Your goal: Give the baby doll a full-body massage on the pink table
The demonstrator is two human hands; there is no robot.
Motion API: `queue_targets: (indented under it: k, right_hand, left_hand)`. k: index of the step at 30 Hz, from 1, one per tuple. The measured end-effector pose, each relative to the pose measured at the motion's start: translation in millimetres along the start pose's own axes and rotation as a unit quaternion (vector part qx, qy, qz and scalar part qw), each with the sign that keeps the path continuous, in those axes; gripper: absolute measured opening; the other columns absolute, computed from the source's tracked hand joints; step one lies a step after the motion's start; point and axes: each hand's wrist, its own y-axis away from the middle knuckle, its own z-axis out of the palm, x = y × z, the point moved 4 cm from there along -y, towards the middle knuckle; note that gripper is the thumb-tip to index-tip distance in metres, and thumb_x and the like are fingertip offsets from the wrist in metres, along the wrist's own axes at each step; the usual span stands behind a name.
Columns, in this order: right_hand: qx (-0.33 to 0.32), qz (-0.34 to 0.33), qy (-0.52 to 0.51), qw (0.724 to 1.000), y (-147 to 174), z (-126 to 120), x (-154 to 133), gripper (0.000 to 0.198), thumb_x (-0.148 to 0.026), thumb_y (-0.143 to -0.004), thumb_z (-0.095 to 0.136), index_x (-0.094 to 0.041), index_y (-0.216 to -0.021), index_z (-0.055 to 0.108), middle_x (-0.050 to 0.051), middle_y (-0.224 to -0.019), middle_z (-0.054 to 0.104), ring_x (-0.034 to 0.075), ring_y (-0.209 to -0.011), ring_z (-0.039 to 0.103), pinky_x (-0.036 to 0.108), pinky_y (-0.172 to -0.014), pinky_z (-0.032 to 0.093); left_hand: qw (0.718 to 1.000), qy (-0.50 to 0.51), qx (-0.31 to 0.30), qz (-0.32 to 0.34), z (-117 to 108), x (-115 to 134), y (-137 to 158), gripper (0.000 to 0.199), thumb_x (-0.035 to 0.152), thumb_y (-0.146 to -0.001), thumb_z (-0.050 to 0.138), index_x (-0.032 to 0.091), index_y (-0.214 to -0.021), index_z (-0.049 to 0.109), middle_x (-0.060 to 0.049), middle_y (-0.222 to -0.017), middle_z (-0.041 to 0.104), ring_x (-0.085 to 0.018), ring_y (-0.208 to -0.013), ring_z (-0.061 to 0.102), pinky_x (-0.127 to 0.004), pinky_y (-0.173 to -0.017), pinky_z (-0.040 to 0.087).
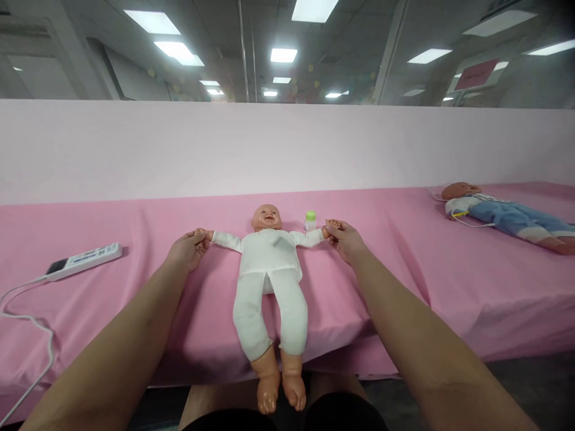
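We had the doll (270, 257) face up on the pink cloth (359, 275), feet (268, 392) past the near edge, both arms (228, 240) already spread: our left hand (187, 248) and right hand (347, 240) each pinched one's end; the legs (293, 311) lay unheld.

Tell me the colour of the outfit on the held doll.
The outfit is white, clearest in head view.

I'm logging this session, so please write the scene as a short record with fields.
Left hand: holds the baby doll by one hand
Right hand: holds the doll's other hand
Doll pose: face up, arms spread, feet past the pink cloth's near edge
Near right hand: green-capped bottle
At left: white corded power strip
At right: second doll, blue-and-white clothing
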Motion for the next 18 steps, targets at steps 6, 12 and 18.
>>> queue_targets:
  k: [6,12,18]
  right_hand:
    - [-0.067,0.097,0.074,0.99,9,19,9,0.022,-0.025,-0.078,0.087,-0.015,-0.093,0.073,0.007,-0.087,0.071,0.013,-0.068,0.059,0.025,-0.06,0.054]
    - [-0.03,0.059,0.109,0.992,10,22,-1,0.024,-0.021,-0.079,0.084,-0.017,-0.097,0.069,0.006,-0.084,0.07,0.015,-0.07,0.062,0.027,-0.061,0.056]
    - [-0.066,-0.112,0.187,0.974,20,75,-40,0.048,-0.021,-0.075,0.082,-0.025,-0.121,0.069,0.006,-0.12,0.071,0.02,-0.092,0.067,0.035,-0.08,0.059]
  left_hand:
    - [0.997,-0.018,-0.038,-0.071,14,-16,3,0.005,0.011,-0.094,0.068,0.013,-0.089,0.07,-0.009,-0.086,0.07,-0.014,-0.071,0.069,-0.026,-0.071,0.064]
    - [0.99,-0.121,-0.068,-0.032,24,-5,20,0.021,0.032,-0.088,0.08,0.016,-0.098,0.072,-0.011,-0.1,0.073,-0.019,-0.081,0.07,-0.03,-0.073,0.061]
    - [0.939,-0.291,-0.119,0.143,63,25,50,0.026,0.039,-0.08,0.08,0.02,-0.098,0.078,-0.009,-0.11,0.077,-0.03,-0.108,0.068,-0.035,-0.089,0.053]
